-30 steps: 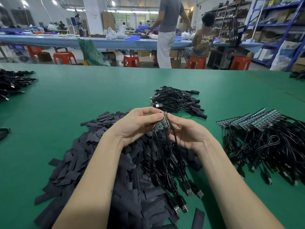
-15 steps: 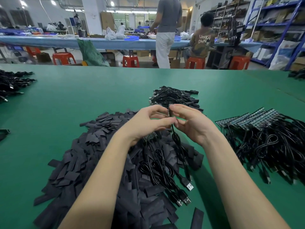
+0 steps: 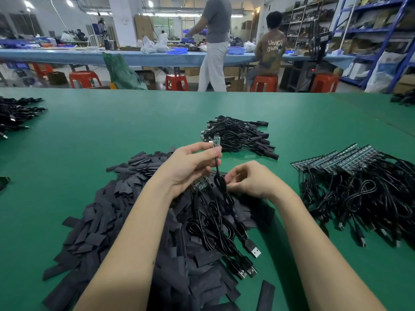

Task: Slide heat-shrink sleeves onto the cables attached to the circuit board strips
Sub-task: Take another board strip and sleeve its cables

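Note:
My left hand [image 3: 188, 166] pinches a black cable just under a small green circuit board [image 3: 217, 140], which stands up above the fingertips. More boards on a strip [image 3: 201, 184] sit under the left palm, and their USB cables [image 3: 226, 234] hang down over the pile. My right hand [image 3: 251, 179] is lower and to the right, its curled fingers touching the same cable's loop [image 3: 219, 180]. A big heap of flat black heat-shrink sleeves [image 3: 125, 221] lies beneath both arms.
A pile of sleeved cables [image 3: 242, 135] lies behind my hands. Board strips with attached cables [image 3: 359, 187] are spread on the right. More cables [image 3: 15, 113] lie at the far left of the green table [image 3: 112, 122]. People work at a blue bench behind.
My left hand has lifted one board on its cable clear of the bundle. My right hand has dropped away from the board and moved down to the cable loop.

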The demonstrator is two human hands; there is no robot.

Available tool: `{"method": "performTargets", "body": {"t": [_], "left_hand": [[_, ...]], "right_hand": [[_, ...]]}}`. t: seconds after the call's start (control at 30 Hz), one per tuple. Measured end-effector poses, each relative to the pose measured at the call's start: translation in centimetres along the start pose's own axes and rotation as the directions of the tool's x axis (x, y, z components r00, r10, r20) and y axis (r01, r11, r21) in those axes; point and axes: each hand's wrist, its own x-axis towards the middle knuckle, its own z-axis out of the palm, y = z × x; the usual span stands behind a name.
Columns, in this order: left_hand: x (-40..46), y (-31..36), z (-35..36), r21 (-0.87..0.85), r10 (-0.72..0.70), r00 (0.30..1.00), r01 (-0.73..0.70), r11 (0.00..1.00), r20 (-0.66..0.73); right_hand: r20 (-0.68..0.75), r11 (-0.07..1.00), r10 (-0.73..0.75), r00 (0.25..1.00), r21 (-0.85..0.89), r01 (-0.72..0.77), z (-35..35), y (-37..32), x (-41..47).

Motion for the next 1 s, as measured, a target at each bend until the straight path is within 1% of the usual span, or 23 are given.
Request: {"method": "performTargets", "body": {"t": [0.07,0.1,0.13,0.17,0.23,0.27,0.33,0.4,0.57,0.67,0.83,1.0], "left_hand": [[-0.1,0.0,0.0,0.012,-0.001,1.000,0.001,1.000,0.010],[-0.1,0.0,0.0,0.007,-0.001,1.000,0.001,1.000,0.013],[0.0,-0.1,0.1,0.006,0.000,1.000,0.000,1.000,0.015],[0.0,-0.1,0.1,0.008,0.000,1.000,0.000,1.000,0.017],[0.0,-0.3,0.3,0.016,-0.006,1.000,0.006,1.000,0.016],[0.0,-0.4,0.4,0.017,-0.014,1.000,0.013,1.000,0.013],[-0.1,-0.5,0.7,0.012,-0.033,0.999,0.033,0.999,0.013],[-0.2,-0.4,0.9,0.000,-0.055,0.998,0.055,0.998,0.026],[-0.4,-0.2,1.2,-0.035,-0.114,0.991,0.117,0.992,0.075],[-0.6,-0.1,1.4,-0.052,-0.131,0.987,0.136,0.989,0.094],[-0.6,-0.1,1.2,-0.033,-0.140,0.983,0.145,0.989,0.122],[-0.7,-0.1,1.3,-0.024,-0.137,0.980,0.142,0.990,0.146]], "right_hand": [[-0.020,1.000,-0.006,1.000,0.001,0.006,-0.2,0.0,0.0],[-0.023,0.999,-0.002,1.000,0.035,0.003,-0.2,0.0,-0.1],[-0.023,0.992,0.010,1.000,0.126,-0.007,-0.3,-0.1,-0.2],[-0.022,0.965,0.023,0.999,0.261,-0.016,-0.4,-0.3,-0.4],[-0.033,0.849,0.038,0.999,0.528,-0.015,-0.7,-0.7,-0.7],[-0.037,0.780,0.035,0.999,0.626,-0.004,-0.9,-1.0,-0.7],[-0.032,0.655,-0.010,0.999,0.755,0.031,-1.3,-1.5,-0.8],[-0.035,0.543,-0.056,0.998,0.837,0.060,-1.6,-1.7,-0.8],[-0.099,0.330,-0.078,0.992,0.936,0.120,-2.0,-1.4,-1.0],[-0.161,0.240,-0.101,0.982,0.954,0.182,-2.2,-1.4,-1.1],[-0.286,0.196,-0.102,0.953,0.933,0.301,-2.2,-1.9,-1.1],[-0.313,0.210,-0.104,0.944,0.921,0.328,-1.9,-2.1,-1.1]]}}
